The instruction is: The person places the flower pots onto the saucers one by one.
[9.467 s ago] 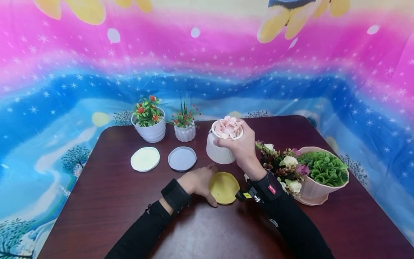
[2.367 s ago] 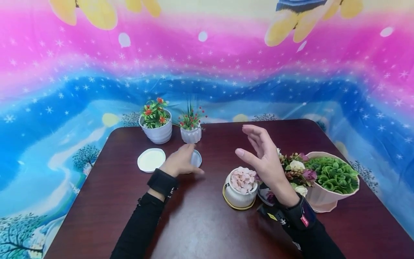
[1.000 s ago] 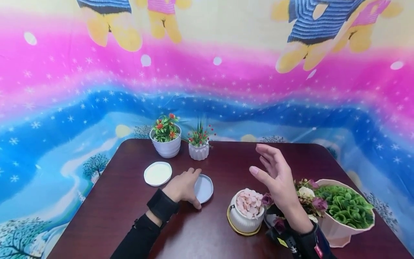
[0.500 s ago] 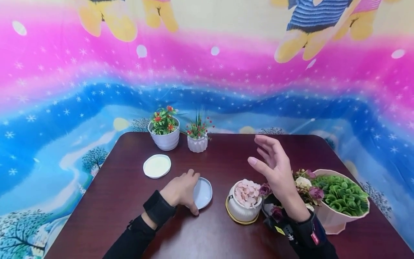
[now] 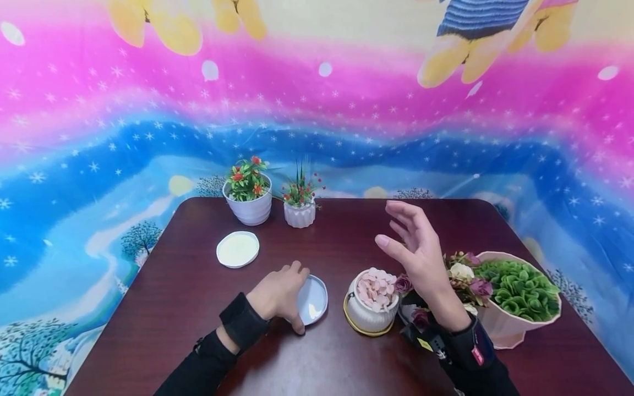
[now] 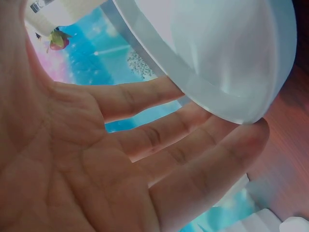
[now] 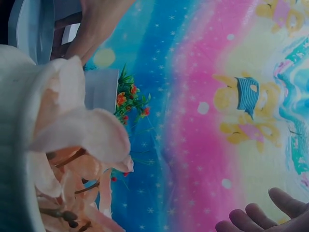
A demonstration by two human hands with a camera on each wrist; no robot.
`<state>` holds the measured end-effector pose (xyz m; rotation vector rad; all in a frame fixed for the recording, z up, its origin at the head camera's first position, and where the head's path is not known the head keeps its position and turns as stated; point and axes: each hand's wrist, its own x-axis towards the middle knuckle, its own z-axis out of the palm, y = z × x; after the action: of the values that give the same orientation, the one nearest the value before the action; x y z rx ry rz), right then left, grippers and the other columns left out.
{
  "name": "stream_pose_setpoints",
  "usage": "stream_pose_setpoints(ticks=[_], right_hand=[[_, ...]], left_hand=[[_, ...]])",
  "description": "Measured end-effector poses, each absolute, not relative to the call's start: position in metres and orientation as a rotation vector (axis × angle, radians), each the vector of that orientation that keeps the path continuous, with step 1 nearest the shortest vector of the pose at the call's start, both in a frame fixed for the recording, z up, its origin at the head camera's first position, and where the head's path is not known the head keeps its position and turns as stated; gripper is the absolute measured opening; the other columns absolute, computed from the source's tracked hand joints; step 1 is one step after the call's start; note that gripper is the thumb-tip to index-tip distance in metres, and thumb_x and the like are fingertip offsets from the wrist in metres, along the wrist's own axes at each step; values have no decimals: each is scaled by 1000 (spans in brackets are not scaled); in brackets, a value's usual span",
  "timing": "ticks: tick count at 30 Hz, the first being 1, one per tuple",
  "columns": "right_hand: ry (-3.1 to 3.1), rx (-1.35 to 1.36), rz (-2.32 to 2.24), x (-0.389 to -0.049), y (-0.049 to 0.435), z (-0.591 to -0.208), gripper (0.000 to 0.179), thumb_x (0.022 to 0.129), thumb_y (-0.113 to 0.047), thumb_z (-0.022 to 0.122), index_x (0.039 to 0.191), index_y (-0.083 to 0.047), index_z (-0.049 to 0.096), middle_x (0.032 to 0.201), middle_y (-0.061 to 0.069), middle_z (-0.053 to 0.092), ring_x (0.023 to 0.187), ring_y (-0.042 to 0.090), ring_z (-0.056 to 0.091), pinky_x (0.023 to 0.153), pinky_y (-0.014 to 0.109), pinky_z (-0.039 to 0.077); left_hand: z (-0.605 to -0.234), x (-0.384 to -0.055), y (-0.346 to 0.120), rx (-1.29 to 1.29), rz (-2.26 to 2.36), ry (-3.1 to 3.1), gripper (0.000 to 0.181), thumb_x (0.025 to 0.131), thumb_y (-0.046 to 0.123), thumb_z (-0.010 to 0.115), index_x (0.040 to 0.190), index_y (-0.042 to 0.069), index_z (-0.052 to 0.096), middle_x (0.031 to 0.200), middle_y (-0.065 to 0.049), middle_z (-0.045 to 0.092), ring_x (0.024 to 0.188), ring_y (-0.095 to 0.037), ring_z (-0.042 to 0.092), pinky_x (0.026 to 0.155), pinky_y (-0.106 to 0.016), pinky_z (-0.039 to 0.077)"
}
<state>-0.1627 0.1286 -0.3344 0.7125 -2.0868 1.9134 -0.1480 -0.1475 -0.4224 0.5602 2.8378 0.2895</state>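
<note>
My left hand (image 5: 278, 294) grips the left side of a light grey saucer (image 5: 314, 302) on the table, with its thumb at the near edge and the fingers at the far side. In the left wrist view the fingertips press along the rim of that saucer (image 6: 231, 53); the thumb is hidden there. Raised in the air, my right hand (image 5: 426, 261) holds nothing, thumb apart from its loosely bent fingers. Below and left of it, a white ribbed flowerpot (image 5: 366, 313) with pink petals stands on a yellow saucer (image 5: 372, 333).
A white saucer (image 5: 238, 249) lies at the left, before a white pot (image 5: 251, 211) with orange-red flowers and a small fluted pot (image 5: 299, 215). On the right stand a pink pot (image 5: 505, 324) of green leaves and purple-white flowers (image 5: 463, 272), partly behind my right forearm.
The pink-petal pot, earlier in my right hand, now stands on the yellow saucer. My left hand has drawn the grey saucer nearer and slightly right. The right hand stays raised.
</note>
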Motion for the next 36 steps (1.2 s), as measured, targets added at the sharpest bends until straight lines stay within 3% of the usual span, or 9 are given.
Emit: stream_pose_setpoints(ticks=[15,21,26,30,33,36], right_hand=[[-2107,704,1912,-166,128,-335,61,94,7,68,150,8,45,152,7,50,147,25,44,119,25,38],[-2126,692,1918,-165,128,-335,60,95,4,68,150,7,45,153,9,49,148,27,43,119,25,37],[-2065,699,1944,-165,127,-326,59,93,5,67,148,8,46,152,12,50,146,26,45,119,26,38],[-1972,729,1958,-170,124,-301,59,91,4,66,147,7,48,151,12,52,144,27,47,122,35,36],[-1874,766,1952,-182,117,-271,58,90,-2,69,145,3,53,148,11,55,142,28,49,123,43,36],[-1765,790,1917,-205,105,-243,51,90,-12,72,137,-1,59,140,10,60,137,29,54,118,42,42]], left_hand=[[-428,-142,-143,618,177,2882,111,49,56,106,138,3,65,118,-9,57,103,-24,57,85,-42,59],[-430,-141,-145,606,229,2864,113,51,55,105,142,3,62,123,-12,56,107,-27,57,86,-45,58],[-435,-138,-149,564,320,2816,125,55,56,104,154,1,51,141,-17,53,125,-36,57,96,-49,57],[-438,-137,-154,524,393,2766,141,54,58,104,162,-3,38,164,-27,39,149,-49,41,113,-55,47],[-438,-138,-159,499,429,2740,143,55,57,105,162,-7,35,168,-31,31,154,-51,33,119,-56,41],[-438,-139,-162,491,442,2733,139,55,51,106,160,-8,37,167,-32,32,154,-51,34,120,-55,39]])
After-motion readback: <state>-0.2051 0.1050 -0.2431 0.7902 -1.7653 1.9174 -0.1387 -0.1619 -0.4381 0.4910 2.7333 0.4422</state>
